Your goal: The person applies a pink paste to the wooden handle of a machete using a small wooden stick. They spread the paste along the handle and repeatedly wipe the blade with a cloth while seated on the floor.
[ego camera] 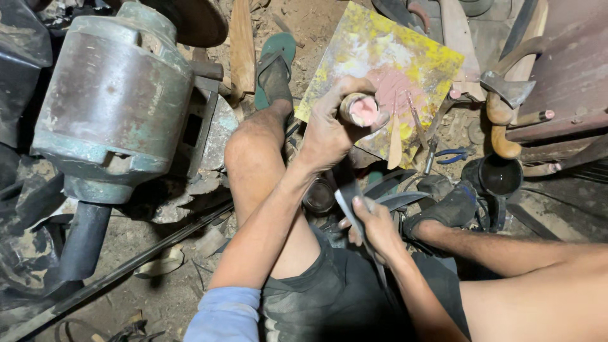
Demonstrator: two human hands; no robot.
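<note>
My left hand (329,123) is closed round a short wooden cylinder (360,109) whose end is smeared with pink paste. It is held up in front of a yellow and pink stained board (405,50). My right hand (373,225) grips a thin grey metal blade (347,201) that points up toward the left hand. Both hands are over my lap, between my bare knees.
A large green-grey motor housing (107,101) stands at the left. My foot wears a green sandal (276,63). A small axe (506,95), blue-handled pliers (451,155), a black pot (500,177) and curved blades (396,196) lie on the dirt floor at the right.
</note>
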